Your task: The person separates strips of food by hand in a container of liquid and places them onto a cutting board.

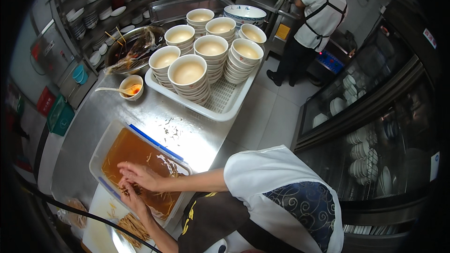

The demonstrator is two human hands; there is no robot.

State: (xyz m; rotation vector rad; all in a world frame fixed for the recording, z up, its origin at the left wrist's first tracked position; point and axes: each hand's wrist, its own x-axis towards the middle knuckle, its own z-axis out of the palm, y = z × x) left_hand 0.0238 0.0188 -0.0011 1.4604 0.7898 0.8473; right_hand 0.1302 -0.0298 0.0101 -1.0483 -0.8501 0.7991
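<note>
Both hands are over a rectangular plastic tub [100, 147] of brown liquid [132, 147] with thin shreds floating in it. My left hand [132, 196] is at the tub's near side, curled around a small dark clump of shredded food [135, 189]. Just above it, my right hand [140, 175] is spread with bent fingers, close to the clump; whether it touches it I cannot tell. Below the tub, a pile of light brown strips [132, 230] lies on a white cutting board [96, 230], beside a broad metal blade [121, 242]. Dark scraps [170, 131] are scattered on the steel table.
A white perforated tray [225, 116] with stacked bowls [188, 73] stands beyond the tub. Left of it are a small bowl with a spoon [135, 95] and a large steel basin [109, 54]. A co-worker [321, 17] stands at the back; glass-doored cabinets [351, 161] line the right.
</note>
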